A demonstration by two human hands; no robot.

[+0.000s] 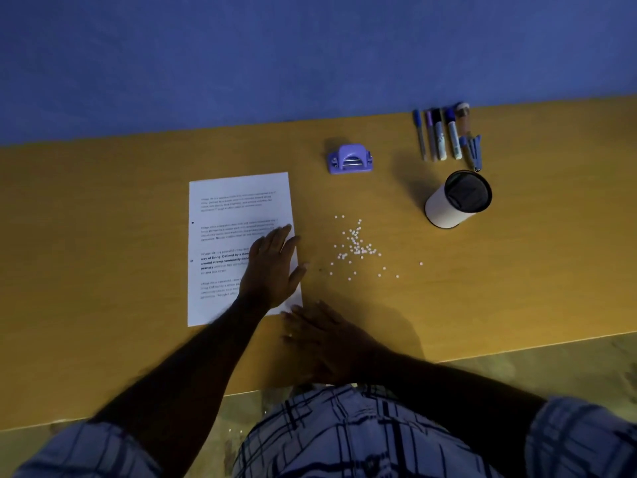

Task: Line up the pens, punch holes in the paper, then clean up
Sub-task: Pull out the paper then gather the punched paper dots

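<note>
1 pg [227, 215], 1 punch [350, 159], 1 cup [448, 210], ~6 pens [439, 136].

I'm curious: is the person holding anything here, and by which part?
Nothing is gripped. The left hand lies flat on the right side of the paper; the right hand rests open on the table beside it.

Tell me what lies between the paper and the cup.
In the head view, loose white punch dots lie scattered on the table between the paper and the cup; nothing else is there.
</note>
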